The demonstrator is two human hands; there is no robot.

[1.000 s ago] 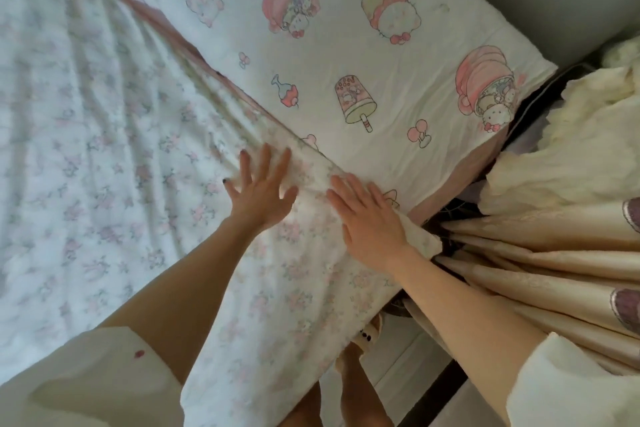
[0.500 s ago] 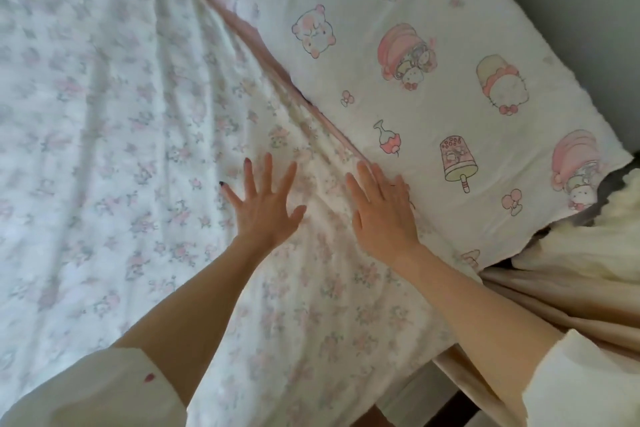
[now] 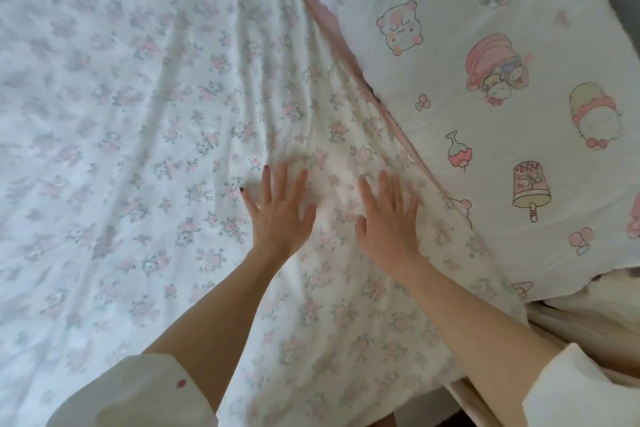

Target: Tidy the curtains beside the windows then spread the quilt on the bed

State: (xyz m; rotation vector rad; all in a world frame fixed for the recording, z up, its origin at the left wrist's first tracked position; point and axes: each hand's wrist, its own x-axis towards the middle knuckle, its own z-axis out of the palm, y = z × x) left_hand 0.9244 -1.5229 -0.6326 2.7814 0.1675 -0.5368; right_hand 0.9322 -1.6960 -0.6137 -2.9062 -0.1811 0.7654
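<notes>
Currently both hands are flat, palms down, on the floral quilt (image 3: pixel 131 135). Left hand (image 3: pixel 278 215): fingers spread, gripping nothing, dark polish on the nails. Right hand (image 3: pixel 389 218): fingers extended and slightly fanned, also gripping nothing, just beside the left with a small gap of fabric between them.

Quilt is white with small pink flowers and covers the left and centre of the view. Long creases fan up and away from the spot under the hands. Its near edge hangs over the side of the bed at the bottom.

Quilt's upper-right edge runs diagonally and meets a pink trim strip (image 3: pixel 346 55). Right hand's fingertips sit close to that line. Beyond it lies a white fabric with cartoon prints (image 3: pixel 485 121): bears, pink characters, a cup shape. Can't tell whether that is a pillow or a sheet.

Cream curtain fabric (image 3: pixel 588 308) shows at the lower right edge, next to the bed corner, only partly in view.

Both forearms are bare, with white sleeves (image 3: pixel 138 395) pushed up.
</notes>
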